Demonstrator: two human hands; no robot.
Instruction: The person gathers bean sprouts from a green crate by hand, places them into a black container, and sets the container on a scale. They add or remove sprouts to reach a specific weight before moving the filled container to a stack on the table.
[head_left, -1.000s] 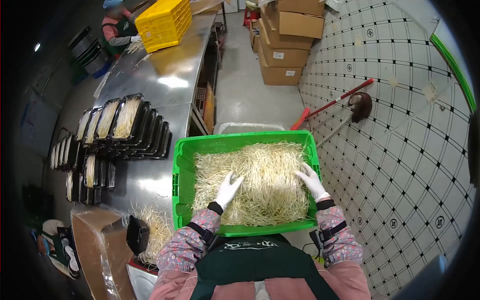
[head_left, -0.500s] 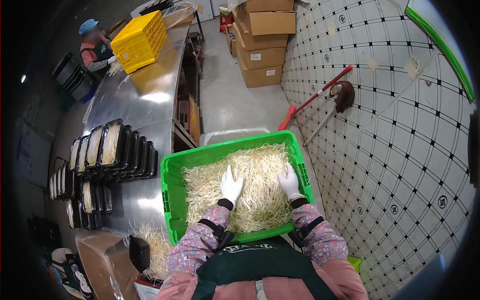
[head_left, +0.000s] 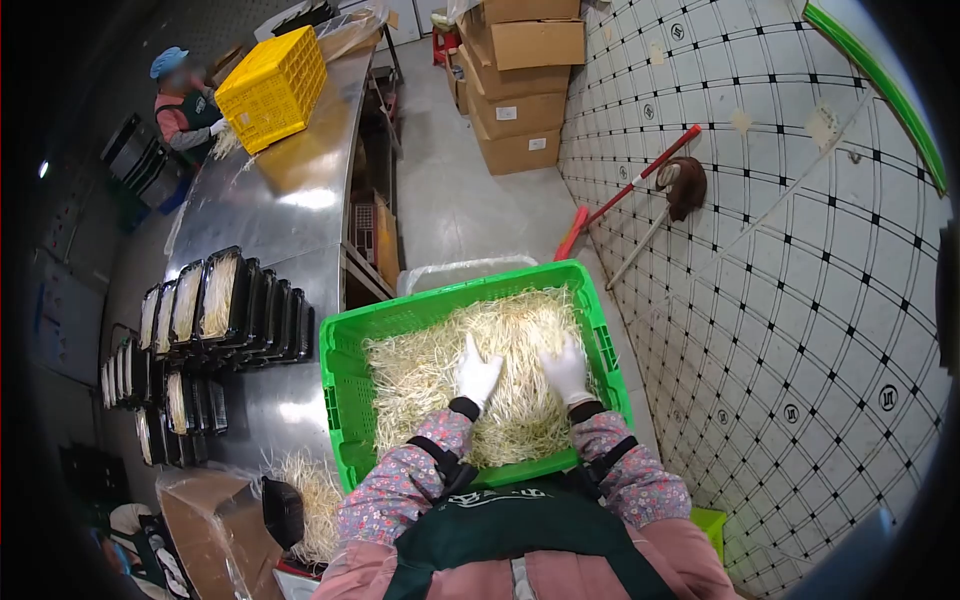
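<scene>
A green plastic crate (head_left: 333, 360) in front of me holds a deep heap of pale, thin sprouts (head_left: 515, 330). My left hand (head_left: 479, 376), in a white glove, rests on the middle of the heap, thumb apart from the stretched fingers. To its right, my right hand (head_left: 566, 374), also gloved, touches the sprouts with fingers spread and their tips partly sunk among the strands. A band of sprouts lies between the two hands.
On the steel table (head_left: 270, 220) stand stacks of black trays (head_left: 222, 295) filled with sprouts, and a yellow crate (head_left: 270, 90). A co-worker (head_left: 185, 110) stands behind it. Near my left elbow are loose sprouts (head_left: 318, 500), a black tray (head_left: 282, 512) and a cardboard box (head_left: 215, 530).
Both hands have moved closer together over the heap: the left slightly right, the right toward the left. The co-worker has raised a hand toward the head.
</scene>
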